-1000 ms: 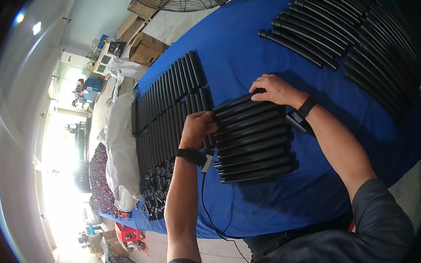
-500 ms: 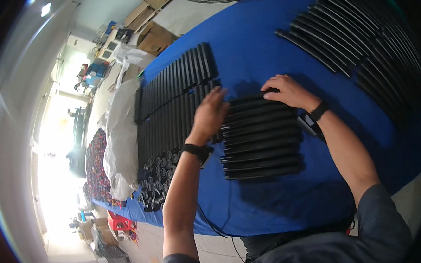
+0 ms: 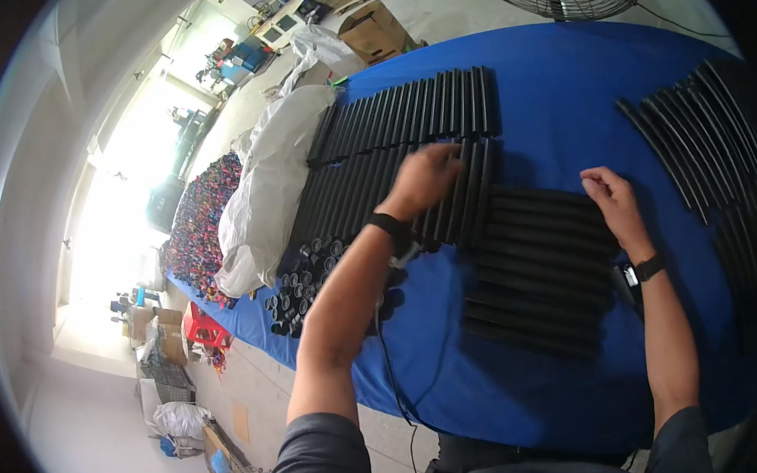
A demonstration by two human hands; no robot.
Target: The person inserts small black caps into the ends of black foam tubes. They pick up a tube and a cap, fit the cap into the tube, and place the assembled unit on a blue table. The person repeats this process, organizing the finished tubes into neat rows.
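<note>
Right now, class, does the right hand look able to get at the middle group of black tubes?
Probably yes: the right hand is beside the middle group of black tubes, near their right ends, with nothing visible between.

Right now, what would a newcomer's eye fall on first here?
Probably the black tubes laid side by side on the blue cloth, one block before the person, more rows to the left and right. Next come the left hand's fingers, blurred over the left-hand rows. Then the multicoloured heap at far left, beside white plastic sheeting.
</note>
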